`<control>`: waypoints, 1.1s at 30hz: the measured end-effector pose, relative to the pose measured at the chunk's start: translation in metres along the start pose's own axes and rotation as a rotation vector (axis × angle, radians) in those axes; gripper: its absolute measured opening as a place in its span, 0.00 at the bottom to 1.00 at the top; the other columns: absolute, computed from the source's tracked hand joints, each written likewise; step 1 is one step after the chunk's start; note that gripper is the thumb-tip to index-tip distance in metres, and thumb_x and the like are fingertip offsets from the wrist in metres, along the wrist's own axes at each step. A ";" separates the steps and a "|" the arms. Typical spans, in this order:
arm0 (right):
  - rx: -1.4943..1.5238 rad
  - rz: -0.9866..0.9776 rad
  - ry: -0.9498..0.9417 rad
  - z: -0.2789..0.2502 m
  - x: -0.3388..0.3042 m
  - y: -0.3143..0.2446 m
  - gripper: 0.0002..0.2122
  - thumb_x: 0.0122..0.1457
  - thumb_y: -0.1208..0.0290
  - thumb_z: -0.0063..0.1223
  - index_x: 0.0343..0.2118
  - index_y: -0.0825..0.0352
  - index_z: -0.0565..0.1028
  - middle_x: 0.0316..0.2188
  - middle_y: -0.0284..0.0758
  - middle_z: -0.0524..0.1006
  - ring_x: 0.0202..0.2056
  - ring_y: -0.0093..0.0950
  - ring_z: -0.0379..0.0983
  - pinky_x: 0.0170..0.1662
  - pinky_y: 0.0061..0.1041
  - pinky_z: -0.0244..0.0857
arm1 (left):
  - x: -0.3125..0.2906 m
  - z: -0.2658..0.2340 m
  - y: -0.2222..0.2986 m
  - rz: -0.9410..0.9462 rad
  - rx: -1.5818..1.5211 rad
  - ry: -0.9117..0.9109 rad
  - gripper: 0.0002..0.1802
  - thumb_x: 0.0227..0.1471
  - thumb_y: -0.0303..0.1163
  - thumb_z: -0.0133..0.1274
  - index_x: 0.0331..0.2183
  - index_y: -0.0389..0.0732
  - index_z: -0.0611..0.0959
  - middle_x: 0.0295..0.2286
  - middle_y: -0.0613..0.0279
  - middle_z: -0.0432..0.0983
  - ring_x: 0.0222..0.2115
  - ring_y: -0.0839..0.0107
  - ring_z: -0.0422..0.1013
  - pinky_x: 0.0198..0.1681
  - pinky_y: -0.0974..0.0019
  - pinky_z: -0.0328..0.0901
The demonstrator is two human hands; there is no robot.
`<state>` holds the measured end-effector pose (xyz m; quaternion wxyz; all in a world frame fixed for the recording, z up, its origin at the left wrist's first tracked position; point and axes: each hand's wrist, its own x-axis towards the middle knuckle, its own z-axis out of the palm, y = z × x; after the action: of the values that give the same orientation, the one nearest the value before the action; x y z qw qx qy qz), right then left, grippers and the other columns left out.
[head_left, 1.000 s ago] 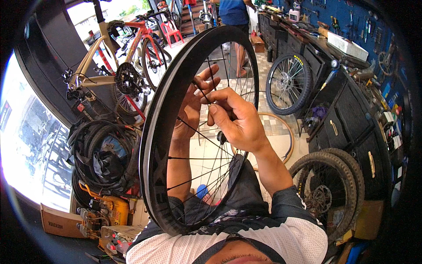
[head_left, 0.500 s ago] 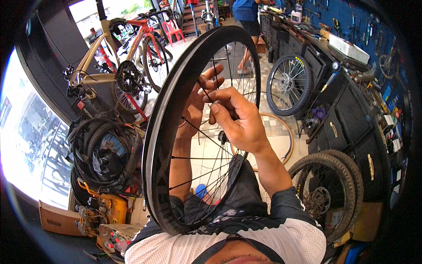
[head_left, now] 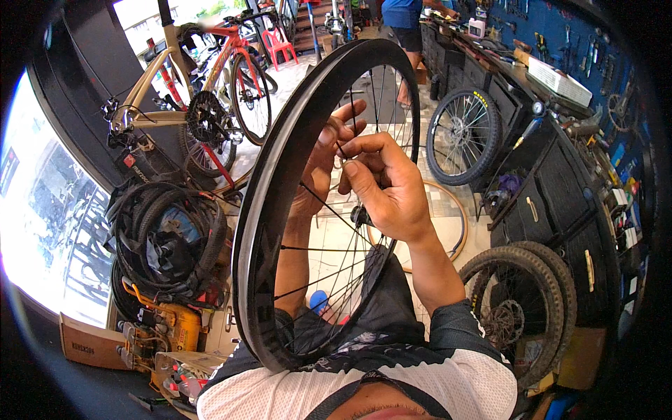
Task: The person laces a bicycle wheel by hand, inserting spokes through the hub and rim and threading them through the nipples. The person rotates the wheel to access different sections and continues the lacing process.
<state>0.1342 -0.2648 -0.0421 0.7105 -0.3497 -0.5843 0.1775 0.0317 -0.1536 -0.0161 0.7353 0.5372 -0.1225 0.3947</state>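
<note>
A black deep-rim bicycle wheel [head_left: 280,175] stands upright in my lap, its thin spokes running to a small hub [head_left: 360,215]. My left hand [head_left: 318,168] reaches through the spokes from the far side, fingers raised. My right hand [head_left: 385,185] is on the near side, its fingertips pinched on a spoke [head_left: 343,157] close to where the spokes cross. Both hands meet at that spot, and what lies between the fingertips is too small to make out.
A beige and red bicycle [head_left: 199,105] stands at the back left above a pile of black tyres [head_left: 164,234]. Spoked wheels [head_left: 463,136] and a knobby tyre [head_left: 518,308] lean on a dark workbench [head_left: 560,182] at right. Another person [head_left: 402,21] stands far back.
Both hands have shifted a little higher along the spokes, and the fingers of my right hand have tightened into a pinch. The wheel stays in the same place.
</note>
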 end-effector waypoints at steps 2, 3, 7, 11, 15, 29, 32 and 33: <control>0.010 0.004 -0.021 0.005 0.003 -0.002 0.08 0.70 0.76 0.50 0.49 0.70 0.69 0.31 0.32 0.78 0.31 0.18 0.76 0.36 0.18 0.70 | -0.001 -0.003 0.007 0.054 0.053 -0.029 0.17 0.59 0.42 0.62 0.44 0.40 0.84 0.52 0.49 0.76 0.59 0.55 0.66 0.64 0.49 0.59; 0.011 0.013 -0.031 0.007 0.003 -0.004 0.08 0.70 0.76 0.50 0.49 0.70 0.69 0.31 0.32 0.78 0.31 0.18 0.76 0.36 0.18 0.70 | -0.003 -0.002 0.009 0.078 0.097 0.001 0.17 0.58 0.42 0.61 0.42 0.39 0.82 0.54 0.45 0.73 0.60 0.52 0.65 0.65 0.48 0.59; -0.017 0.008 0.010 0.004 -0.003 0.004 0.09 0.68 0.75 0.53 0.48 0.71 0.71 0.29 0.34 0.80 0.31 0.16 0.77 0.34 0.18 0.71 | -0.003 0.001 0.007 0.066 0.162 0.019 0.18 0.57 0.42 0.58 0.40 0.37 0.79 0.55 0.36 0.69 0.63 0.47 0.62 0.68 0.45 0.55; -0.044 0.039 0.037 -0.001 -0.009 0.000 0.09 0.67 0.76 0.53 0.48 0.72 0.72 0.27 0.33 0.80 0.29 0.15 0.75 0.32 0.18 0.70 | -0.005 0.002 0.004 0.047 0.168 0.027 0.18 0.56 0.41 0.58 0.41 0.37 0.79 0.52 0.38 0.72 0.63 0.47 0.61 0.68 0.45 0.53; -0.088 0.088 0.023 -0.008 -0.012 -0.007 0.08 0.68 0.75 0.52 0.47 0.71 0.71 0.28 0.31 0.78 0.29 0.16 0.74 0.33 0.16 0.68 | -0.006 0.002 0.006 0.094 0.151 0.011 0.18 0.55 0.40 0.59 0.41 0.36 0.79 0.50 0.45 0.75 0.64 0.45 0.59 0.69 0.43 0.52; -0.165 -0.188 0.233 -0.035 0.005 -0.027 0.09 0.69 0.72 0.54 0.48 0.68 0.73 0.26 0.26 0.76 0.28 0.12 0.69 0.31 0.14 0.62 | -0.002 0.005 0.008 0.154 0.280 -0.006 0.27 0.55 0.45 0.56 0.47 0.30 0.78 0.55 0.37 0.71 0.66 0.42 0.57 0.70 0.39 0.50; -0.245 -0.244 0.214 -0.046 0.018 -0.044 0.09 0.69 0.75 0.50 0.49 0.71 0.72 0.28 0.29 0.75 0.28 0.14 0.69 0.32 0.15 0.62 | 0.005 0.024 0.021 0.290 0.248 0.026 0.59 0.49 0.36 0.72 0.68 0.47 0.48 0.46 0.43 0.78 0.52 0.43 0.75 0.59 0.39 0.69; -0.255 -0.272 0.212 -0.050 0.023 -0.046 0.09 0.70 0.75 0.50 0.49 0.71 0.72 0.28 0.29 0.75 0.28 0.14 0.69 0.32 0.15 0.62 | 0.007 0.027 0.022 0.310 0.314 0.043 0.61 0.47 0.38 0.73 0.68 0.47 0.47 0.46 0.43 0.78 0.51 0.43 0.76 0.59 0.39 0.69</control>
<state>0.1810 -0.2955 0.0027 0.7355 -0.3713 -0.5658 -0.0333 0.0268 -0.1725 0.0141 0.5758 0.6112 -0.1249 0.5285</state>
